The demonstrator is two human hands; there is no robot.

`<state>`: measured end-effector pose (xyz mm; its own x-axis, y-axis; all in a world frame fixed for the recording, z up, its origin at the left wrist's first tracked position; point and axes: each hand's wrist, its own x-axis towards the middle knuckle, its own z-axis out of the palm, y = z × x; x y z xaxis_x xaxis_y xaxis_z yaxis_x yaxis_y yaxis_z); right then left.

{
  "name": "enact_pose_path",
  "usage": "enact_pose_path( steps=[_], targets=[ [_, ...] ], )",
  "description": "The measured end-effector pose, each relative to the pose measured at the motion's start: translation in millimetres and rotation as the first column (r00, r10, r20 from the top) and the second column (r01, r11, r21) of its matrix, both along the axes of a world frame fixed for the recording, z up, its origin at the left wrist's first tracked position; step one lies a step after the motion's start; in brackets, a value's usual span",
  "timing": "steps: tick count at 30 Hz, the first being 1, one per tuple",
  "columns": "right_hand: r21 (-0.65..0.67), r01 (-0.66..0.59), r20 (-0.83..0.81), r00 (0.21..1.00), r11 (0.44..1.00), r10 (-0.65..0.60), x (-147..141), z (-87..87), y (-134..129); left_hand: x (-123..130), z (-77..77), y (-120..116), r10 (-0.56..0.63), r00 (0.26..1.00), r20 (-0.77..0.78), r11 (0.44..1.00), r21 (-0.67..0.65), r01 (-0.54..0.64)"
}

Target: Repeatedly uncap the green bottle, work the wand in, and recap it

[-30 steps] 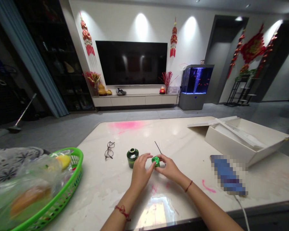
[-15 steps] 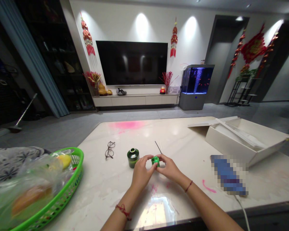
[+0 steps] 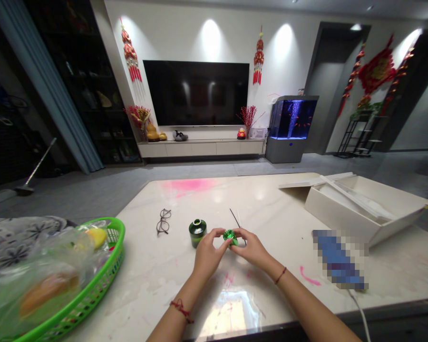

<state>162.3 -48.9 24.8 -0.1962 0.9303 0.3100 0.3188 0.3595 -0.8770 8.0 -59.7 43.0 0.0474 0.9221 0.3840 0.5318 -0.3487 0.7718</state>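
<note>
Between the fingertips of both hands is a small shiny green cap-like piece [image 3: 230, 236], held just above the table. My left hand [image 3: 210, 251] pinches it from the left with thumb and fingers. From the other side my right hand [image 3: 251, 248] grips it the same way. A dark green glass bottle [image 3: 198, 232] with an open, pale-rimmed neck stands upright beside my left hand. Behind my right hand lie a thin black stick [image 3: 234, 216] and a thin white stick [image 3: 238, 213], their near ends partly hidden by the fingers.
Folded eyeglasses [image 3: 163, 222] lie left of the bottle on the marble table [image 3: 146, 280]. A green plastic basket [image 3: 119, 237] with bagged items stands at the left. To the right are an open white box [image 3: 338, 218] and a blurred-out blue object [image 3: 338, 261] with a white cable [image 3: 360, 308].
The shiny green piece has tilted and turned slightly between my fingers. Both hands stay in nearly the same place, and the bottle has not moved.
</note>
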Motion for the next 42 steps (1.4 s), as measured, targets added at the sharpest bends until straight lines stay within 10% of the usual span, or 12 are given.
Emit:
enact_pose_path(
  steps=[14,22,42],
  targets=[
    [-0.068,-0.045,-0.036,0.998,0.997,0.042,-0.3,-14.4,1.6,2.0,-1.3,4.0,0.037,0.978,0.206,0.997,-0.074,-0.022],
    [-0.177,-0.049,-0.300,0.954,0.983,-0.007,-16.2,-23.5,2.2,7.0,-1.9,6.6,0.150,0.807,0.571,0.963,-0.269,0.011],
    [-0.205,-0.051,-0.407,0.913,0.977,-0.038,-26.2,-30.0,5.5,0.7,-4.2,7.7,0.218,0.719,0.660,0.916,-0.392,0.081]
  ],
)
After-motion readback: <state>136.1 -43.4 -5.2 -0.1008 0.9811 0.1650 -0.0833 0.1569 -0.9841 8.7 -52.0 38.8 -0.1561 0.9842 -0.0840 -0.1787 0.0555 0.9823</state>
